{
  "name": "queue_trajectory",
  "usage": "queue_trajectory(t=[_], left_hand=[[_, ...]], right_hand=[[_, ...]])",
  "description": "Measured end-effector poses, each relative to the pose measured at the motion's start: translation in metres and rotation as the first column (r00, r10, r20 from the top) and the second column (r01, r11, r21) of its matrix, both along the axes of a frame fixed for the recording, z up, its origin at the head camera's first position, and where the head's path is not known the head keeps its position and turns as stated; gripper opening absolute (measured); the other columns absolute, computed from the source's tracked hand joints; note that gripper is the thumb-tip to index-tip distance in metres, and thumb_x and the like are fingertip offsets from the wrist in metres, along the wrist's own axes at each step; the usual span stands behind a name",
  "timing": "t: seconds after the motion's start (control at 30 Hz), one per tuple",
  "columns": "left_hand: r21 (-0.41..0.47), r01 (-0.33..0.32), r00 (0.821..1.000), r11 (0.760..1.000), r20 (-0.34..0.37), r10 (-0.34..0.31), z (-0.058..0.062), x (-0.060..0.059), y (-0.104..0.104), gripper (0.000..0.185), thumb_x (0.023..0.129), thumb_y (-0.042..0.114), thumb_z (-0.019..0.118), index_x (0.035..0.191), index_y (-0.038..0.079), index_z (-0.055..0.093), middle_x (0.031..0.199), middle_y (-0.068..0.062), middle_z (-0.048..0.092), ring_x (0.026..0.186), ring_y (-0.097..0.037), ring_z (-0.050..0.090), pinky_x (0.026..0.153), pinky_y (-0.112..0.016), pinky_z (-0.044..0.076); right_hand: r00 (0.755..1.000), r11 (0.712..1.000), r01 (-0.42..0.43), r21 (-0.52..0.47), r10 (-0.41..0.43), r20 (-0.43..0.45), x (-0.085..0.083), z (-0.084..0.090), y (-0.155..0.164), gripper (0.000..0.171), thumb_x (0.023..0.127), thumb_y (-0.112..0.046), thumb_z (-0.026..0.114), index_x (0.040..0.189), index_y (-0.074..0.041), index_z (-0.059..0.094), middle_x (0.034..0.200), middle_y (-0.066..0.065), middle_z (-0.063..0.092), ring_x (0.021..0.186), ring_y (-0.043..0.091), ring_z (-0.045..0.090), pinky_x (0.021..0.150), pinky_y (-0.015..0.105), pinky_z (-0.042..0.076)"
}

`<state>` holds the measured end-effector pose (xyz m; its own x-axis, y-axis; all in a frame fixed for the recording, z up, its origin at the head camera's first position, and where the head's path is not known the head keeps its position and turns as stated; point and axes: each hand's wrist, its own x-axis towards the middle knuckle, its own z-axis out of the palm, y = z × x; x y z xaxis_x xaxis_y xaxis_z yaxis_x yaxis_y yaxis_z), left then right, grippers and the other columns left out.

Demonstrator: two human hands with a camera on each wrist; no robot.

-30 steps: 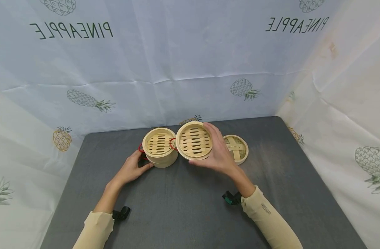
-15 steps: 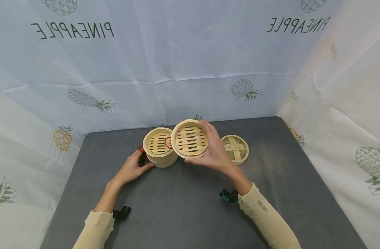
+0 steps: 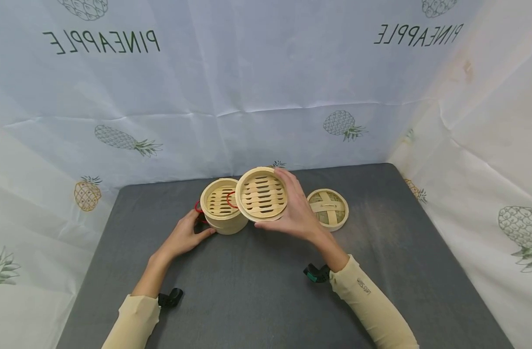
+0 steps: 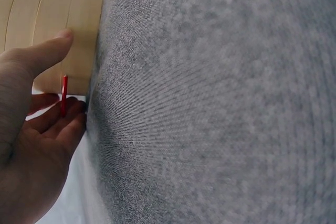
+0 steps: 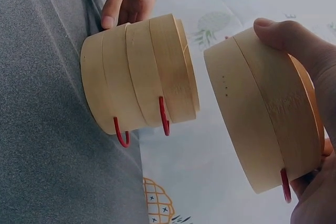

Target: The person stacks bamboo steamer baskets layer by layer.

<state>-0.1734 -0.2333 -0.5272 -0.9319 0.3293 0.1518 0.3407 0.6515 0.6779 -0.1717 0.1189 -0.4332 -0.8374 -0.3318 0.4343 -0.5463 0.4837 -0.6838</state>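
My right hand [image 3: 292, 211] grips a round bamboo steamer basket [image 5: 257, 108] by its side, thumb and fingers around the wall. The basket is held up in the air, tilted so its slatted inside [image 3: 262, 196] faces the head camera, and a red loop hangs from its wall. To its left stands a stack of bamboo steamer baskets [image 5: 134, 77] with red loop handles. My left hand [image 3: 187, 235] holds this stack low at its left side, thumb [image 4: 50, 53] on the front wall and fingers behind. The raised basket partly covers the stack's top in the head view.
A woven bamboo lid [image 3: 329, 209] lies on the grey-clothed table [image 3: 248, 291], right of the raised basket. A white curtain [image 3: 248, 87] printed with pineapples hangs close behind the table's far edge.
My right hand has moved the raised basket leftward, now overlapping more of the stack's top in the head view and uncovering more of the lid. The left hand has stayed put.
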Motion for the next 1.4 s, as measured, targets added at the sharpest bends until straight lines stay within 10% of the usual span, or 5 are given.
queue_trajectory(t=[1.4], left_hand=[[0.002, -0.001, 1.000, 1.000, 0.021, 0.001, 0.001, 0.003, 0.002, 0.075, 0.095, 0.013, 0.086, 0.157, -0.003, 0.048, 0.144, -0.026, 0.064, 0.130, -0.042, 0.067, 0.109, -0.059, 0.058]], right_hand=[[1.000, 1.000, -0.024, 0.008, 0.024, -0.016, -0.004, 0.004, -0.010, 0.132, 0.065, -0.039, 0.105, 0.170, -0.010, 0.031, 0.174, 0.018, 0.033, 0.166, 0.037, 0.029, 0.132, 0.065, 0.032]])
